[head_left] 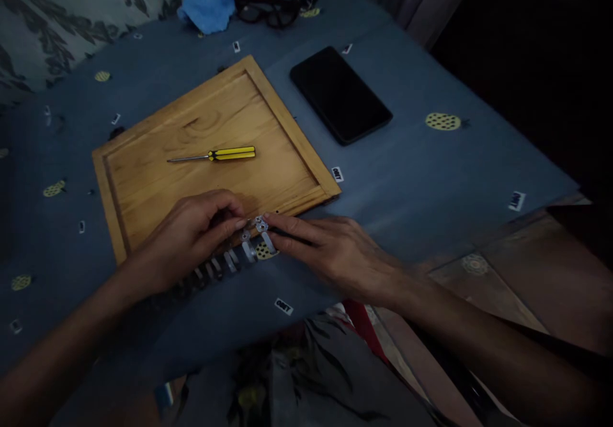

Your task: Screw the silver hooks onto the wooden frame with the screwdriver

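A row of small shiny metal pieces [230,261] runs along the near edge of a framed wooden board [191,120]. My left hand [191,235] is closed in a pinch at the right part of this row, thumb and index finger at a small metal piece. From the right, my right hand [335,248] touches the end piece [261,224] with its index fingertip, the thumb just below, by the curved part. On the board lies a yellow and black screwdriver [232,153], its shaft pointing left.
A black phone [341,95] lies right of the board. Behind are a blue cloth [215,2] and dark glasses [272,13]. The table [412,178] has a blue patterned cover, and its right edge drops to a tiled floor [527,274].
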Available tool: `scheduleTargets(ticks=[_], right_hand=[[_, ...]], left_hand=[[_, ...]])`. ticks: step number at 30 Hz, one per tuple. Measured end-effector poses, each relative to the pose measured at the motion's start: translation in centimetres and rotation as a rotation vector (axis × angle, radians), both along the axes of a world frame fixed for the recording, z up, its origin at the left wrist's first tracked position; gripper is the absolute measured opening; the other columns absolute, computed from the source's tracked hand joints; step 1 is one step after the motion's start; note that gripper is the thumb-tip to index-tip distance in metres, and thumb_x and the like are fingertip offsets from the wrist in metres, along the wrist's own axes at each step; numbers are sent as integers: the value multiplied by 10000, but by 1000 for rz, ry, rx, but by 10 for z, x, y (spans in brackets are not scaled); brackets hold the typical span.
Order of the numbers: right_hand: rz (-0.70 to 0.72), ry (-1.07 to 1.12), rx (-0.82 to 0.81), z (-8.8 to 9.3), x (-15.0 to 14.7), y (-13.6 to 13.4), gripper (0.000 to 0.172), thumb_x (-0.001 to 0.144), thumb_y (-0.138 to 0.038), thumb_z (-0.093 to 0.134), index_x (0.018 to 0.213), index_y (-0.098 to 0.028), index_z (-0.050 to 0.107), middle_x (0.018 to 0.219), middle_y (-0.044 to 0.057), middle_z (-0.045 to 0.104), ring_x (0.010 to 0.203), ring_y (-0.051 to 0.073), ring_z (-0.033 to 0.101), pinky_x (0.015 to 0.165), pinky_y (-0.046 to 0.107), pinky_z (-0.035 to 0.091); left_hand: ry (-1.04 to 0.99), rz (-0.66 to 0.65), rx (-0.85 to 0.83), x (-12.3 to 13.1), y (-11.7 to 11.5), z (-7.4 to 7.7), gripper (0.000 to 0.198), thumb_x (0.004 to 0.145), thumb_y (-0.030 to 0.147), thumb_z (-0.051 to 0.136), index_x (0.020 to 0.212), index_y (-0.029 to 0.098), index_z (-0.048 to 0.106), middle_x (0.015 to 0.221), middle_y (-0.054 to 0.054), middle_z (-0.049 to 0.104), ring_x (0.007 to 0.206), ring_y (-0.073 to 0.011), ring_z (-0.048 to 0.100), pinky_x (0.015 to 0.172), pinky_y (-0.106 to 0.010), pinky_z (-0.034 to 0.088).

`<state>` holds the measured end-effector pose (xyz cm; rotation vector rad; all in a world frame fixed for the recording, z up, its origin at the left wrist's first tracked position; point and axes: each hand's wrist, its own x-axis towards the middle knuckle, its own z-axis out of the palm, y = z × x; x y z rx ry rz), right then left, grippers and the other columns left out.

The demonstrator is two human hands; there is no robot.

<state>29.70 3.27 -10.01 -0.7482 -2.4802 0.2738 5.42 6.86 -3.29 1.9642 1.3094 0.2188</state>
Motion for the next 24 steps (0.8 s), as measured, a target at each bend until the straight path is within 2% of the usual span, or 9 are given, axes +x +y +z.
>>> scheduleTargets(ticks=[6,9,12,19,24], right_hand=[[31,34,-34,-1,1,0,406,934,24,457,1268,-109,646,1380,167,699,884,201,770,684,314,622],[18,28,-13,-4,2,0,460,917,37,445,1297,-136,639,1413,132,688,949,191,772,745,303,630],[9,12,10,-4,2,0,462,916,44,440,1285,-142,645,1414,115,691,947,179,773,726,283,626],[15,24,4,-1,0,1,382,965,19,432,1233,-125,663,1362,132,720,865,188,783,663,297,635],[32,32,-33,-2,1,0,310,999,-54,498,1260,-123,650,1391,164,695,963,223,787,776,342,667]], left_hand=[[129,6,157,-3,4,-4,215,937,390,514,833,231,613,762,5,666,702,-186,602,683,-314,464],[181,8,241,-5,7,-11,185,941,357,488,880,234,611,856,-22,688,804,-222,638,741,-348,481],[211,17,267,-8,6,-13,168,953,343,489,938,234,616,917,-30,704,856,-236,656,763,-362,488],[142,-33,380,-1,-34,-7,279,1027,513,520,1137,278,621,1023,-51,699,962,-263,651,812,-399,508],[250,-64,516,8,-48,-16,387,971,558,628,1214,257,609,1083,-83,707,1007,-295,636,853,-451,502]])
